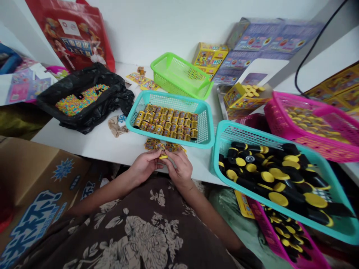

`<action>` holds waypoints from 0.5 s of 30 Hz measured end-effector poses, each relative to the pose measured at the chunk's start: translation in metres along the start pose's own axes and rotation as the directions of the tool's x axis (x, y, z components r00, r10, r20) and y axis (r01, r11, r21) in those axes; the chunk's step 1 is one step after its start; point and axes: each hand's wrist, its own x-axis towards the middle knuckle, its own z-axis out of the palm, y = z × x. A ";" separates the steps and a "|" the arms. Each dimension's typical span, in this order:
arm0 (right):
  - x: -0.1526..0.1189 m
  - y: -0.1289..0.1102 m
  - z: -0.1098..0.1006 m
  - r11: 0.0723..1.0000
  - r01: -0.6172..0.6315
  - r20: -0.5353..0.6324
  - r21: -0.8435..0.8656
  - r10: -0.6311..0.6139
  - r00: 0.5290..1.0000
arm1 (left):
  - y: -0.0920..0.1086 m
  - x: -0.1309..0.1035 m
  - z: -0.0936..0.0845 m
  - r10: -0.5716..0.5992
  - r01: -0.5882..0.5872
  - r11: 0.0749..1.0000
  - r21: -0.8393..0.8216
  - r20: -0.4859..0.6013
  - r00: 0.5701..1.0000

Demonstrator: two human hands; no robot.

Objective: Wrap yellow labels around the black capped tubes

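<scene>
My left hand (143, 165) and my right hand (181, 167) meet at the table's front edge, fingers pinched round a small yellow-rimmed container (163, 156). A printed label piece shows at its upper side, between the fingertips. Just beyond the hands lies a pile of printed yellow labels (153, 144). Behind that, a turquoise basket (207, 125) holds rows of small labelled containers (167, 120). To the right, a second turquoise basket (221, 136) is filled with black containers with yellow lids (267, 176).
A black bag (97, 78) of colourful beads (75, 101) lies left, near a red bag (84, 41). A green basket (165, 69) stands behind. Right are a pink basket (316, 108), a yellow box (238, 95) and stacked purple boxes (255, 35). A cardboard box (30, 157) is front left.
</scene>
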 end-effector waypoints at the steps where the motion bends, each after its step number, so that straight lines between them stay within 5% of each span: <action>1: 0.000 0.000 0.000 1.000 -0.001 0.002 0.006 0.001 1.000 | 0.001 0.000 0.000 0.000 0.000 1.000 0.005 0.004 1.000; 15: -0.002 0.005 0.005 0.999 0.038 0.052 0.018 -0.039 0.998 | -0.007 0.003 0.000 0.038 -0.033 0.994 0.108 -0.049 0.998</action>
